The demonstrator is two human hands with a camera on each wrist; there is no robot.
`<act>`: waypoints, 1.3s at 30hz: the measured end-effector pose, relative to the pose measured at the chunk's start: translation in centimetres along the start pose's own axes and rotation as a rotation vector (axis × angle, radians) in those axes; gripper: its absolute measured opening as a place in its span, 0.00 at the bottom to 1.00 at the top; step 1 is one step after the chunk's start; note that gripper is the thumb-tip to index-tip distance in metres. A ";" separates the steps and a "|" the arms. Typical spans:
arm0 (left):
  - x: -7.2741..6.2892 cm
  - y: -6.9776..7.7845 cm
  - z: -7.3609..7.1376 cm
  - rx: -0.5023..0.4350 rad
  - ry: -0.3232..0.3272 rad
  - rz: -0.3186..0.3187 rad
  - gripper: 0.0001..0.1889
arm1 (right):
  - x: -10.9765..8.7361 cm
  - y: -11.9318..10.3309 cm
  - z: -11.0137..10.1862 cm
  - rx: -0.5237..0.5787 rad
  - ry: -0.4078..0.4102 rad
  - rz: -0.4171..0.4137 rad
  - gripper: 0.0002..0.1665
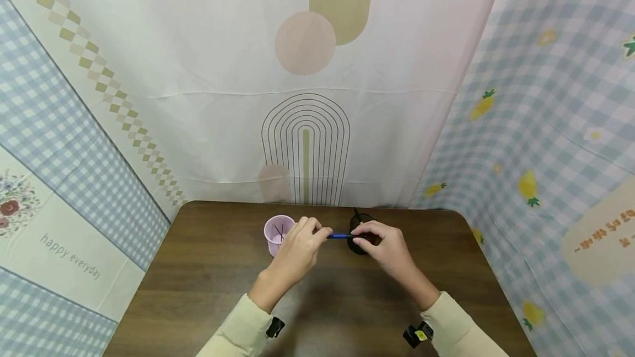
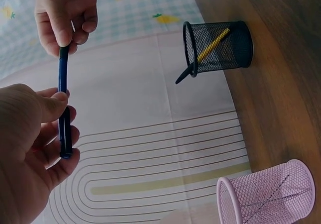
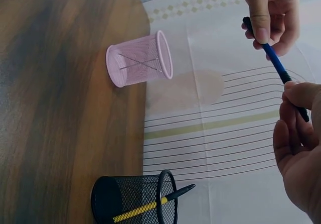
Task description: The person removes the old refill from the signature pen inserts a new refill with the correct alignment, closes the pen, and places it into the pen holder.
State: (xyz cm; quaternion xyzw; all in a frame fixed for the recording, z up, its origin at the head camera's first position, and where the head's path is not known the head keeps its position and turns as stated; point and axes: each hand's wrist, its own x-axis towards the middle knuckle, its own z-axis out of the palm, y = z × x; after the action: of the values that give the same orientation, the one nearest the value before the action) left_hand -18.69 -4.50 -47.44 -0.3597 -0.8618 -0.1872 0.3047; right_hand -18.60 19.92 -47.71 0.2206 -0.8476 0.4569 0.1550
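Observation:
A blue pen [image 1: 339,236] with dark ends is held level between both hands over the table. My left hand [image 1: 300,244] pinches one end of it between thumb and fingers. At the other end, my right hand [image 1: 387,242] pinches its dark tip section. Behind and left of the left hand stands a pink mesh pen cup [image 3: 131,61] with two thin dark crossed lines showing inside. A black mesh pen cup [image 2: 239,45] stands near the right hand, which partly hides it in the head view. Inside leans a yellow and black pen [image 2: 212,45], its dark end poking above the rim.
Both cups stand near the back edge of the brown wooden table [image 1: 208,269]. Behind it hangs a pale patterned cloth [image 1: 218,142], with blue checked cloth [image 1: 516,142] at the right side. A small camera [image 1: 418,335] is worn on the right wrist.

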 end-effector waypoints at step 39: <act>0.0 0.1 0.1 0.086 0.024 0.066 0.14 | 0.8 -0.3 -1.3 0.031 -0.262 0.245 0.10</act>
State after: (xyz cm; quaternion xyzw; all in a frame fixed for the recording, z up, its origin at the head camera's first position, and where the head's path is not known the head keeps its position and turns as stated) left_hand -18.68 -4.37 -47.46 -0.3721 -0.8531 -0.1442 0.3362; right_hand -19.09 20.71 -46.41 0.1758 -0.8740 0.4527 -0.0170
